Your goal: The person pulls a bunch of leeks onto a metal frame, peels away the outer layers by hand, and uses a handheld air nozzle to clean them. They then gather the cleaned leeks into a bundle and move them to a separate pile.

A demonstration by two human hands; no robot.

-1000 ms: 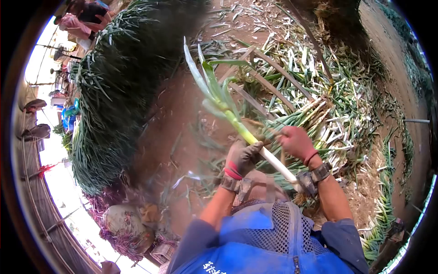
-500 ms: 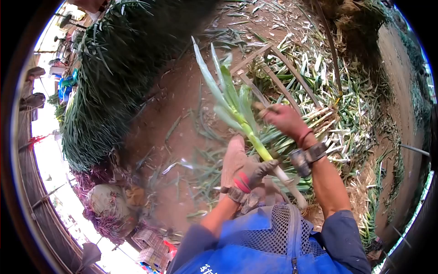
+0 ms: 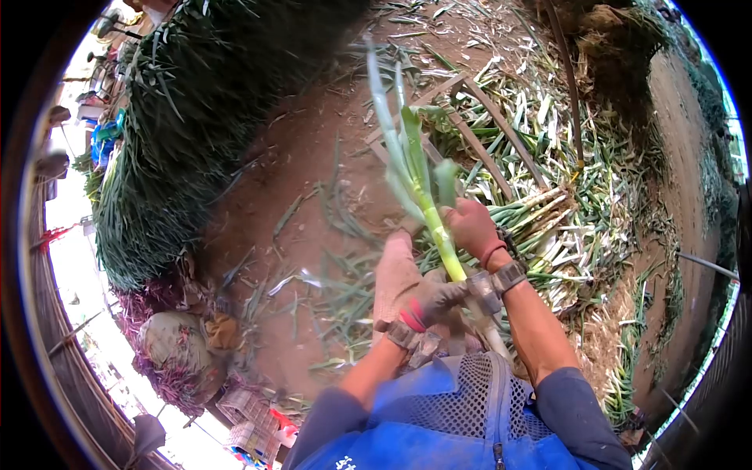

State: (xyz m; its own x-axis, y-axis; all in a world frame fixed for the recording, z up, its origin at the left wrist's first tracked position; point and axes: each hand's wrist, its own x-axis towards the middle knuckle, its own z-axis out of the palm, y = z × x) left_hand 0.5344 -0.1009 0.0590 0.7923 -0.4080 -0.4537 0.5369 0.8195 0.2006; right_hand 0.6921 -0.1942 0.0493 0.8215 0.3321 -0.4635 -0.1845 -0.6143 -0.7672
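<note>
A long green onion [image 3: 445, 243] with a white lower stalk slants up across my lap, its leaves pointing away from me. My left hand [image 3: 435, 302], in a dark dirty glove, is closed round the lower stalk. My bare right hand [image 3: 473, 229] is closed against the upper stalk, fingertips right where the leaves branch off. A loose leaf bends just above those fingers. The wristwatch [image 3: 509, 276] on my right arm and a grey block-like piece beside it overlap the stalk. The root end is partly hidden by my right forearm.
Trimmed leaves and onion stalks [image 3: 548, 211] lie heaped at the right around a wooden frame [image 3: 501, 133]. A tall stack of green onions [image 3: 164, 180] stands at the left. Below it sits a pale round sack [image 3: 176, 352]. Leaf scraps litter the brown ground [image 3: 274, 204].
My right hand has moved down and left, from beside the leaves to the upper stalk. The onion's leafy end has swung right and stands more upright. My left hand keeps its hold.
</note>
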